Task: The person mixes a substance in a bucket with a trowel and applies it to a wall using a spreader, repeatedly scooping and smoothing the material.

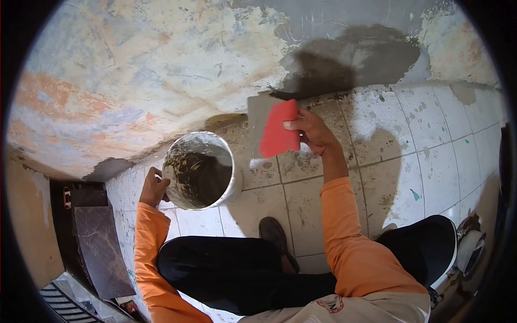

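1. Low on the wall [161,59], just above the floor tiles [315,202], we've got a dark, damp-looking patch [382,56] meeting paler grey plaster [344,16]. That much looks coated, we'd judge.
2. Around it, we see mottled, flaking paint with no grey over it; we'd call the coverage partial. How much of that bare stretch counts as left, we can't tell.
3. Our bucket [233,180] holds grey-brown mortar [202,183], smeared up the inside, so there's material on hand.
4. And here's the broad putty knife [280,128], between bucket and right hand [318,133]: fingers clamped on its red grip, thumb across the near face, grey blade pointing away from them towards the bucket.
5. Our left hand [154,188] has its fingers closed on the bucket's rim, opposite the knife.
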Demonstrator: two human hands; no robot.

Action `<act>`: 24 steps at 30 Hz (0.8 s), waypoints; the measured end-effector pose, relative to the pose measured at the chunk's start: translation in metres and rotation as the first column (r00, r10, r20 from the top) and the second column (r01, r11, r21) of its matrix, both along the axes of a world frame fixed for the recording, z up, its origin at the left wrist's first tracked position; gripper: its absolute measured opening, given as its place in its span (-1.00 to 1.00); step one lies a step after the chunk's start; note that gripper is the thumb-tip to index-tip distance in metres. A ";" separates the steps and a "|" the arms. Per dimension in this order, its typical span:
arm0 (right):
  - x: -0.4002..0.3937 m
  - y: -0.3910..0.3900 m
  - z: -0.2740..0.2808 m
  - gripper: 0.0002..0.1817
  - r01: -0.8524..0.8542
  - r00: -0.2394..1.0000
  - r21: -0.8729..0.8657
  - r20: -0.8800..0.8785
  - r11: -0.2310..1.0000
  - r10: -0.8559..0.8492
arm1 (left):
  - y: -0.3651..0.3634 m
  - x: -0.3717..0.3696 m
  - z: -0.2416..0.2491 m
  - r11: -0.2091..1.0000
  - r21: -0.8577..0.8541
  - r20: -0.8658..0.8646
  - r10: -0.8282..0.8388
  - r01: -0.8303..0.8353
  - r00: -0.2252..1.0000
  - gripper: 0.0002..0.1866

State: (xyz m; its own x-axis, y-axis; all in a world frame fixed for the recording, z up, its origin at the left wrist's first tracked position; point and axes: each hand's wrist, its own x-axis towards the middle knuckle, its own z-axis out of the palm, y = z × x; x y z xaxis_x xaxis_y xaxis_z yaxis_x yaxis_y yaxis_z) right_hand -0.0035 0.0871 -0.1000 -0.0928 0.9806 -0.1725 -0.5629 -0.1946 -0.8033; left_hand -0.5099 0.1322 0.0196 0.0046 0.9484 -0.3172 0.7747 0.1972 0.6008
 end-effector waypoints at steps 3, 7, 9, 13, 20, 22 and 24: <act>0.005 0.000 -0.030 -0.45 0.122 0.993 -0.153 0.023 0.981 -0.120 | -0.004 -0.005 -0.002 0.997 -0.042 -0.011 0.069 -0.070 0.998 -0.65; -0.033 0.017 -0.111 -0.43 0.341 0.892 -0.293 -0.199 0.893 -0.406 | -0.003 -0.006 -0.003 0.999 -0.021 -0.033 0.040 -0.041 0.999 -0.65; -0.062 0.022 -0.118 -0.39 0.417 0.826 -0.366 -0.229 0.832 -0.515 | -0.002 -0.003 -0.002 0.999 -0.021 -0.020 0.028 -0.029 0.999 -0.66; -0.117 0.045 -0.124 -0.29 0.573 0.617 -0.539 -0.212 0.617 -0.758 | -0.002 0.006 0.003 0.999 -0.022 -0.027 0.032 -0.033 0.999 -0.70; -0.169 0.124 -0.177 -0.19 0.726 0.508 -0.399 -0.237 0.559 -0.828 | -0.004 0.014 0.009 0.999 -0.030 0.007 0.022 -0.022 1.000 -0.73; -0.168 0.138 -0.155 -0.20 0.730 0.482 -0.441 -0.211 0.523 -0.850 | -0.005 0.019 0.011 0.999 -0.018 0.002 0.042 -0.042 0.999 -0.75; -0.164 0.144 -0.131 -0.36 0.753 0.498 -0.462 -0.064 0.468 -0.865 | -0.007 0.020 0.012 0.999 -0.025 0.021 0.037 -0.036 0.999 -0.75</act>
State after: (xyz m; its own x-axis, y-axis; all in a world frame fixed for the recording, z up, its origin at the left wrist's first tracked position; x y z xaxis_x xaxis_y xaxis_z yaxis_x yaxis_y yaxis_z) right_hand -0.1671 0.2315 -0.2314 0.6179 0.5081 -0.6001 -0.7723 0.2491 -0.5843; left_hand -0.4904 0.1257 0.0312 -0.0232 0.9399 -0.3407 0.7539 0.2403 0.6115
